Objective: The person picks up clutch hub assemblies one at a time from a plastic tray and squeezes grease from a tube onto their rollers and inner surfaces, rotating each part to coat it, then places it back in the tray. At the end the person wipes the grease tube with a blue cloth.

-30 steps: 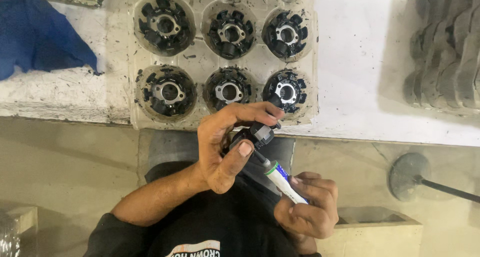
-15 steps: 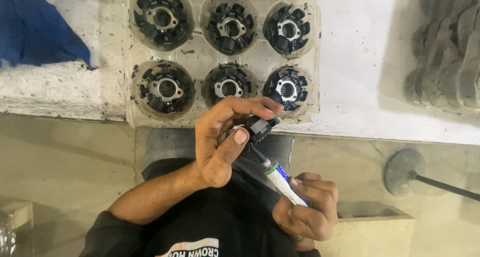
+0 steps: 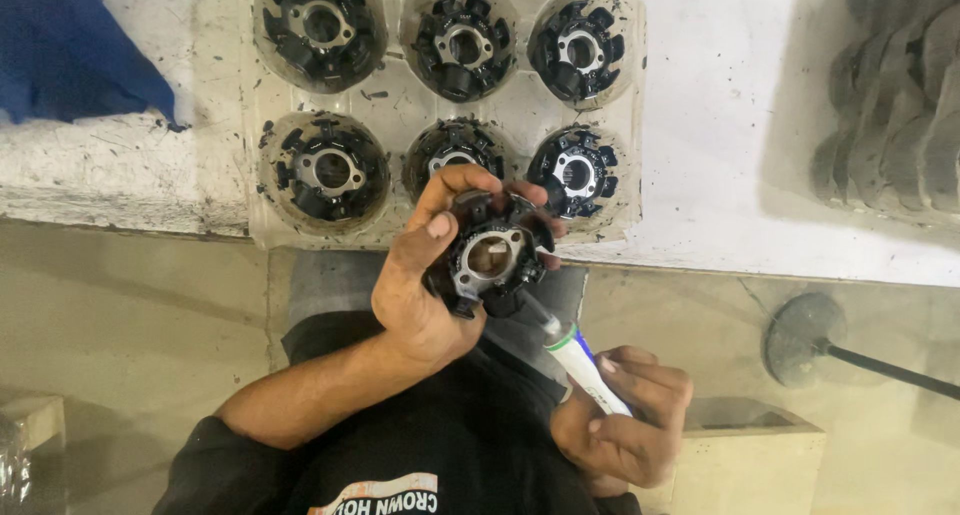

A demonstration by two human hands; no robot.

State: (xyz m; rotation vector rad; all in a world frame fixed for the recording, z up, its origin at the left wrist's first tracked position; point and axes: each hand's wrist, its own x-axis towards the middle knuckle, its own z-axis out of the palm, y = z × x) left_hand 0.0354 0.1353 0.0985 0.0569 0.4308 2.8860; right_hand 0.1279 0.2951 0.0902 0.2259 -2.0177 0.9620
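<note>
My left hand [image 3: 418, 300] grips a black ring-shaped stator core [image 3: 490, 257] with a metal centre hole, held face-up just below the tray's near edge. My right hand [image 3: 625, 427] holds a white tube with a green and blue band [image 3: 585, 370]. Its thin nozzle points up-left and touches the lower right edge of the held core. Behind the hands, a dirty white moulded tray [image 3: 400, 110] holds several similar black cores in round pockets, such as one [image 3: 328, 168] at the left and one [image 3: 578, 175] at the right.
A blue cloth [image 3: 70, 55] lies on the white bench at the far left. Stacked grey metal parts [image 3: 890, 105] sit at the right. Below the bench edge are a round disc on a dark rod [image 3: 805, 340] and a pale box [image 3: 750, 465].
My left hand has turned the core so its open face and centre hole point at the camera. The tube's nozzle stays at the core's lower edge. The view has shifted slightly.
</note>
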